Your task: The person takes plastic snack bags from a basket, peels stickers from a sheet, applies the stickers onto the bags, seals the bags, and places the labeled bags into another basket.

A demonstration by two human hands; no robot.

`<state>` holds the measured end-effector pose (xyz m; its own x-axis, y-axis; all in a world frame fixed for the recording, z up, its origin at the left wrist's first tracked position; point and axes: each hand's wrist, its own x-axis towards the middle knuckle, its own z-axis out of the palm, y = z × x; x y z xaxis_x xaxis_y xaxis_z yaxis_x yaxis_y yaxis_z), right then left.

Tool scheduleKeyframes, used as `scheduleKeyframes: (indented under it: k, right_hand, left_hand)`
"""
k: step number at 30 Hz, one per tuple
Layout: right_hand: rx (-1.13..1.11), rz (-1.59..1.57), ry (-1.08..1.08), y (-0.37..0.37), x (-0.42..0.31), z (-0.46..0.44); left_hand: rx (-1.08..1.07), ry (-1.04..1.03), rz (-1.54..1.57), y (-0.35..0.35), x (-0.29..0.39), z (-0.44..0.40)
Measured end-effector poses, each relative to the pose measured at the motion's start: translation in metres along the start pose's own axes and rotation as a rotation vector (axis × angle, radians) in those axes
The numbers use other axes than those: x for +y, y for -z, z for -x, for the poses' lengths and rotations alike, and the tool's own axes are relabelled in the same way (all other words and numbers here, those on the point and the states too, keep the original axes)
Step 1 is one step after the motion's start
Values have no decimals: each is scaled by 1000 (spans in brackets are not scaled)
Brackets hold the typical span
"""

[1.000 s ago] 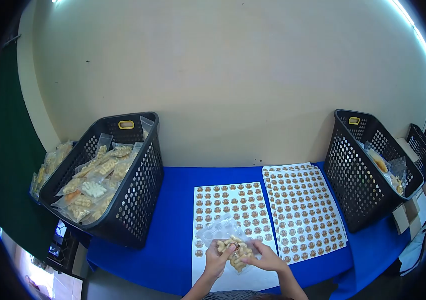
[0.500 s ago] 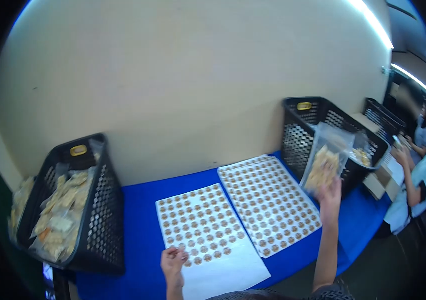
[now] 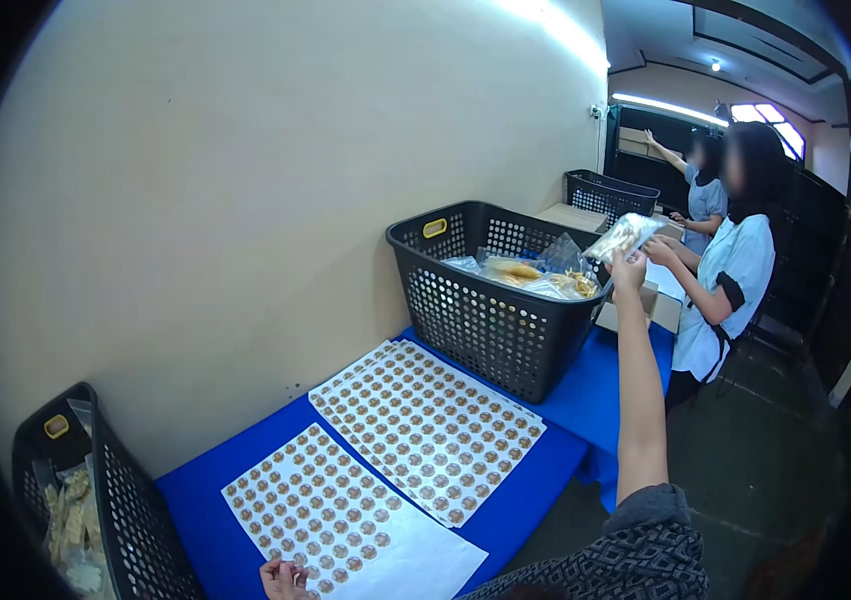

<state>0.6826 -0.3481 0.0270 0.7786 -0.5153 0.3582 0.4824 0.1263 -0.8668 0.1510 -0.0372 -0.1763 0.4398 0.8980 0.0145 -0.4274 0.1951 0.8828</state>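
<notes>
My right hand is stretched out to the right and closed around a clear plastic bag of pale snacks, held up beyond the rim of the black basket. A co-worker's hands are close to the bag; whether they touch it I cannot tell. Down at the lower left, my left hand has its fingers curled together at the edge of a partly used sticker sheet. What those fingers hold, if anything, is too small to make out. Beside that sheet lies a stack of full sticker sheets with round brown stickers.
The black basket by the wall holds several bagged snacks. Another basket of bags stands at the lower left. A blue cloth covers the table. Two people, cardboard boxes and a farther basket are at the right.
My view has turned to the right. My right hand has carried the snack bag out past the basket toward the co-worker. My left hand stays by the sticker sheet.
</notes>
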Motion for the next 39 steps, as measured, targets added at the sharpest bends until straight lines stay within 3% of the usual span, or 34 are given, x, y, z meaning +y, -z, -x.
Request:
scheduleKeyframes:
  k: [2, 5, 7, 9, 14, 19, 21, 27, 29, 33, 35, 37, 39]
  right_hand:
    - [88, 44, -145, 5, 22, -9]
    - [9, -156, -209, 20, 73, -32]
    - [57, -160, -202, 19, 64, -24]
    - [-78, -24, -152, 25, 57, -21]
    - [-36, 491, 169, 18, 47, -3]
    - [-177, 486, 268, 11, 35, 16]
    - [-141, 726, 339, 7, 35, 21]
    - [-177, 834, 488, 5, 40, 33]
    - [-173, 819, 571, 3, 43, 38]
    - [-182, 878, 671, 1, 46, 56]
    - [-167, 894, 830, -1, 51, 74]
    - [-148, 736, 925, -4, 43, 105]
    - [-211, 615, 841, -1, 45, 145]
  left_hand:
    - [10, 4, 4, -4, 7, 3]
    - [57, 24, -13, -10, 16, 4]
    - [33, 31, 32, -5, 15, 2]
    - [44, 29, 24, -3, 12, -1]
    - [-5, 5, 38, -3, 6, -2]
    - [48, 43, 11, 6, -3, -1]
    - [34, 2, 69, 9, -3, 2]
    - [115, 103, -28, 3, 12, 1]
    - [27, 5, 7, 6, 8, -1]
    - [125, -29, -82, 18, -5, -3]
    - [165, -22, -101, 14, 2, 2]
    - [210, -19, -124, 17, 3, 4]
    - [223, -15, -134, 18, 6, 6]
